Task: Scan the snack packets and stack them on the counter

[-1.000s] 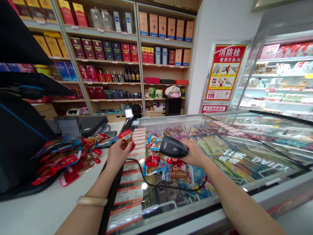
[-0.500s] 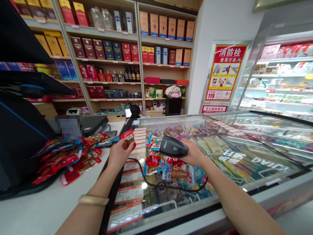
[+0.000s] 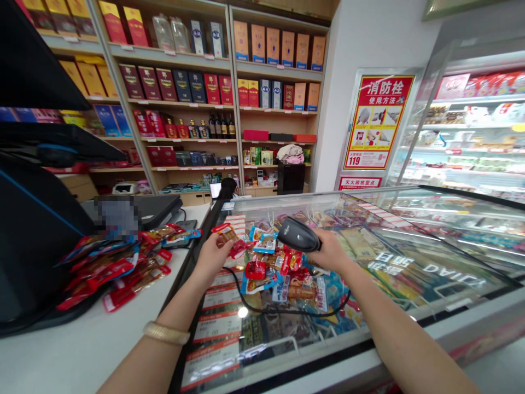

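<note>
Between the fingers of my left hand point(image 3: 214, 253) is a red snack packet point(image 3: 230, 238), held over the left part of the freezer's glass top point(image 3: 283, 339). My right hand point(image 3: 331, 250) is wrapped round a black barcode scanner point(image 3: 298, 234), whose head points left. Below the scanner, a pile of small red and blue snack packets point(image 3: 262, 269) lies on the glass, with a larger sausage packet point(image 3: 301, 293) at its near side. The scanner's black cable point(image 3: 287, 313) loops across the glass in front of the pile.
Left of the freezer, a white counter point(image 3: 36, 355) bears another heap of snack packets point(image 3: 118, 265) beside a black monitor stand point(image 3: 33, 241). Behind the freezer a person's dark-haired head point(image 3: 227, 189) shows before shelves of boxed bottles point(image 3: 180, 85).
My left hand has moved right with the red packet, closer to the pile. The scanner has shifted slightly right and up in my right hand.
</note>
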Available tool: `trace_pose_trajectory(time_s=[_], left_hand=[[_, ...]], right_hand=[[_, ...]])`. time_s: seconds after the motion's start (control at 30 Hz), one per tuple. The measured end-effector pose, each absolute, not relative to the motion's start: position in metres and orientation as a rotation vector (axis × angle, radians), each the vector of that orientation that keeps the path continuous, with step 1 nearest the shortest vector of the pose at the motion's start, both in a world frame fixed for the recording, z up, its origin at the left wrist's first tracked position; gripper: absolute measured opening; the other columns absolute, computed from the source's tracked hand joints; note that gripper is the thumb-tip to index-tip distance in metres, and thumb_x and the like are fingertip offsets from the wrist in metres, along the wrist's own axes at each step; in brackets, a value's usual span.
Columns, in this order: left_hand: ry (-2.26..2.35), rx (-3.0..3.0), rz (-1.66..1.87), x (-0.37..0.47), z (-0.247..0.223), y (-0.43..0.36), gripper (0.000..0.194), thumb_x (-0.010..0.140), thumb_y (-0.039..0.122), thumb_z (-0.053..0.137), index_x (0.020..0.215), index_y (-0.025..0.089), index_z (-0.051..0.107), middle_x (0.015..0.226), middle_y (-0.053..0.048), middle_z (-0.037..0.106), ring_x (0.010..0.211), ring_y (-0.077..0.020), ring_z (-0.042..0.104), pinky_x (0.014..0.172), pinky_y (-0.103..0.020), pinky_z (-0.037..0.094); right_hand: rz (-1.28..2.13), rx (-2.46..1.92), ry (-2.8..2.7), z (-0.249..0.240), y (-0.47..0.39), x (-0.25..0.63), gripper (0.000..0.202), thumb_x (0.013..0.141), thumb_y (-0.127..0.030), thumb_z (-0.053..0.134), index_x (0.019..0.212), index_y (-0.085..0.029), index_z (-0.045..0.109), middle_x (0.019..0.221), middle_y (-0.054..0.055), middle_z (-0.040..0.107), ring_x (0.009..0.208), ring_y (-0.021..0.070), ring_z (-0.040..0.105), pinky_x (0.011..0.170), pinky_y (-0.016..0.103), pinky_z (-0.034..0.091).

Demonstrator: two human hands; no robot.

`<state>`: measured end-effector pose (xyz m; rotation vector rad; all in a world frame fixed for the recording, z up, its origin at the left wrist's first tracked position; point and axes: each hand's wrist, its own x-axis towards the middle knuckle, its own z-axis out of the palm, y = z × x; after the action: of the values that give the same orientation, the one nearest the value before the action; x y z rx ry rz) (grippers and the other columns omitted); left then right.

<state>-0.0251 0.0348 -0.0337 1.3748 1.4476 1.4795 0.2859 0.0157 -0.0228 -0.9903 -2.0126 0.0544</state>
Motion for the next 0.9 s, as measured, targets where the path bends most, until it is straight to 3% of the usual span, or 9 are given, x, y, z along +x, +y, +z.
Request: trace_pose_trajectory(time_s=[0.17, 0.33, 0.5, 0.7, 0.8, 0.9], left_hand=[[1.132, 1.266, 1.305, 0.011, -0.036, 0.034, 0.065, 0.069, 0.034, 0.077, 0.127, 0.015, 0.057, 0.106, -0.014, 0.072, 0.095, -0.0254, 0.069, 0.086, -0.042, 0.053], [1.196, 1.884, 1.242, 0.016, -0.045, 0.035, 0.045, 0.073, 0.035, 0.069, 0.115, 0.019, 0.068, 0.126, -0.012, 0.066, 0.124, -0.0290, 0.056, 0.109, -0.047, 0.040], [1.348, 2.106, 1.311, 0.002, -0.054, 0.040, 0.039, 0.083, 0.034, 0.052, 0.117, 0.019, 0.067, 0.125, -0.012, 0.065, 0.119, -0.0254, 0.058, 0.102, -0.043, 0.046], [2.073, 2.206, 1.153, -0.034, -0.028, 0.029, 0.044, 0.082, 0.026, 0.047, 0.120, 0.015, 0.066, 0.128, -0.017, 0.061, 0.118, -0.0310, 0.057, 0.104, -0.045, 0.042], [2.587, 2.006, 0.802, -0.058, -0.012, 0.016, 0.046, 0.081, 0.028, 0.048, 0.120, 0.013, 0.067, 0.132, -0.024, 0.057, 0.120, -0.0400, 0.054, 0.099, -0.055, 0.042], [2.766, 1.742, 0.451, -0.077, -0.005, 0.011, 0.047, 0.080, 0.029, 0.048, 0.115, 0.007, 0.070, 0.135, -0.029, 0.053, 0.127, -0.0444, 0.047, 0.101, -0.057, 0.038]], right_hand=[[-0.054, -1.105, -1.923, -0.029, 0.028, 0.300, 0.020, 0.068, -0.026, 0.062, 0.086, -0.019, 0.069, 0.076, 0.004, 0.071, 0.066, 0.0196, 0.063, 0.064, 0.027, 0.045], [-0.092, -1.153, -1.919, -0.029, 0.029, 0.301, 0.018, 0.069, -0.027, 0.061, 0.084, -0.020, 0.068, 0.075, 0.005, 0.071, 0.067, 0.0203, 0.063, 0.064, 0.027, 0.045], [-0.116, -1.209, -1.952, -0.031, 0.030, 0.301, 0.014, 0.067, -0.025, 0.062, 0.079, -0.019, 0.066, 0.073, 0.006, 0.070, 0.065, 0.0208, 0.062, 0.061, 0.027, 0.042], [-0.110, -1.218, -1.952, -0.037, 0.033, 0.301, 0.023, 0.068, -0.027, 0.062, 0.089, -0.019, 0.069, 0.080, 0.008, 0.072, 0.071, 0.0228, 0.064, 0.065, 0.029, 0.045], [-0.092, -1.225, -1.963, -0.038, 0.034, 0.301, 0.024, 0.070, -0.028, 0.062, 0.090, -0.019, 0.070, 0.082, 0.008, 0.072, 0.074, 0.0229, 0.065, 0.067, 0.029, 0.045], [-0.078, -1.209, -1.981, -0.039, 0.033, 0.299, 0.023, 0.071, -0.029, 0.061, 0.090, -0.019, 0.070, 0.080, 0.007, 0.072, 0.072, 0.0221, 0.065, 0.066, 0.028, 0.045]])
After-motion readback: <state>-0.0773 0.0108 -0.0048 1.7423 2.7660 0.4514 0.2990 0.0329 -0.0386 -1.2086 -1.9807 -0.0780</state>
